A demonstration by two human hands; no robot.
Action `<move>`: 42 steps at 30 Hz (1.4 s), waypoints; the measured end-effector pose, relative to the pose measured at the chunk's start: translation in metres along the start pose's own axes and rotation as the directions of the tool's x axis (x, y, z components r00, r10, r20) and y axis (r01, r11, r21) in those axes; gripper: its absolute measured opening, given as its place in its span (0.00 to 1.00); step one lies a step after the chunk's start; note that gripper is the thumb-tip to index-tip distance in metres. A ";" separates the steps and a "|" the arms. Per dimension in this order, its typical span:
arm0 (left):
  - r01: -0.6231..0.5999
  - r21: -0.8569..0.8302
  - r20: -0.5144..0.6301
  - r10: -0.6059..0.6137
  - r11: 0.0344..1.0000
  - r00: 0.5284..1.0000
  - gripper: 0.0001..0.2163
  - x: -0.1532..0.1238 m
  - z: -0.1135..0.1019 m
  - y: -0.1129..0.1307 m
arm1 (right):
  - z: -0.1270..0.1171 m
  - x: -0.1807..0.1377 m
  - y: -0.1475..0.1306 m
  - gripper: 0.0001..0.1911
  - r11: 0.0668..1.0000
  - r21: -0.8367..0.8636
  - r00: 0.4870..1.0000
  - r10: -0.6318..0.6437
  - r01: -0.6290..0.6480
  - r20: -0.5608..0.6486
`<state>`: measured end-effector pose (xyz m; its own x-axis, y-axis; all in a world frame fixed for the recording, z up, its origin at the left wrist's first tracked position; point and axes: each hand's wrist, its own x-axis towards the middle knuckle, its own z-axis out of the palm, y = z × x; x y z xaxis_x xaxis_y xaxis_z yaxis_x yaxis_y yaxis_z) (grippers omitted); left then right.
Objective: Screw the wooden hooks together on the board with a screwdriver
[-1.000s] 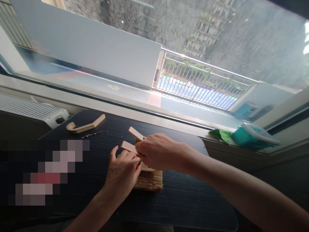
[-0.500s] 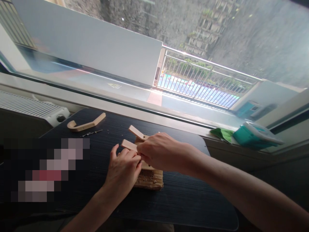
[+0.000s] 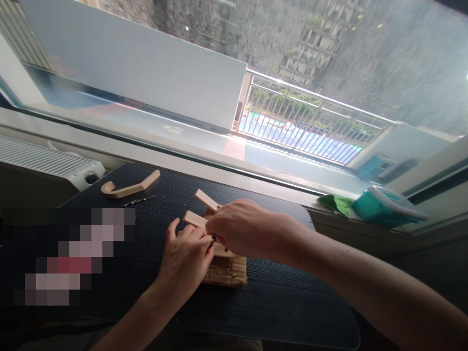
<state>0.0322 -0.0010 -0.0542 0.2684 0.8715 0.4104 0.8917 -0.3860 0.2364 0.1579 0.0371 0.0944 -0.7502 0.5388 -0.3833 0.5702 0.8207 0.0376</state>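
– Where is the work?
– On a pitted brown block about midway across the dark desk. Two light wooden pieces, a near one and a far one, lie over it, ends angled toward the desk's far left corner.

– Why the block?
– Probably to raise the wood off the desk and spare its surface; the many small holes suggest as much.

– And the left hand?
– Half curled beside the near piece, one finger lifted clear. I'd guess it steadies something there, but I can't tell whether the fingertips close on anything.

– The right hand?
– Bent well inward over both pieces, knuckles up, coming in from the right. Its fingertips are hidden, so I can't tell what it grips. A small dark part shows between the hands; whose hold it is in, I can't say.

– Anything else?
– A hooked wooden strip lies near the far left corner, a thin metal item just beside it, both perhaps set there to leave the middle free for working.
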 end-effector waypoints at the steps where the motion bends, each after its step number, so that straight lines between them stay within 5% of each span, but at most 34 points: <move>1: 0.001 -0.002 0.001 -0.001 1.000 1.000 0.05 0.000 0.000 0.000 | 0.002 0.001 0.001 0.08 1.000 0.008 1.000 -0.003 0.003 -0.003; 9: -0.002 0.004 0.007 0.002 1.000 1.000 0.06 0.000 0.000 0.000 | 0.003 -0.001 0.000 0.11 0.995 0.047 0.996 0.090 -0.092 0.028; 22: -0.014 0.016 0.012 0.014 1.000 1.000 0.07 0.000 -0.001 0.001 | 0.004 0.002 0.000 0.08 0.999 0.035 1.000 0.003 -0.004 0.006; 29: 0.002 0.004 0.051 -0.002 1.000 0.999 0.06 0.002 -0.002 0.002 | 0.002 -0.002 0.005 0.09 0.991 0.083 0.994 0.099 -0.103 0.054; 42: -0.011 0.022 0.023 0.010 1.000 1.000 0.06 0.001 0.000 0.000 | 0.005 0.002 -0.004 0.10 1.000 0.004 1.000 -0.010 0.010 -0.020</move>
<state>0.0323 0.0004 -0.0539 0.2858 0.8745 0.3920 0.8967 -0.3883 0.2125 0.1554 0.0336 0.0892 -0.7624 0.5339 -0.3656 0.5636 0.8255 0.0303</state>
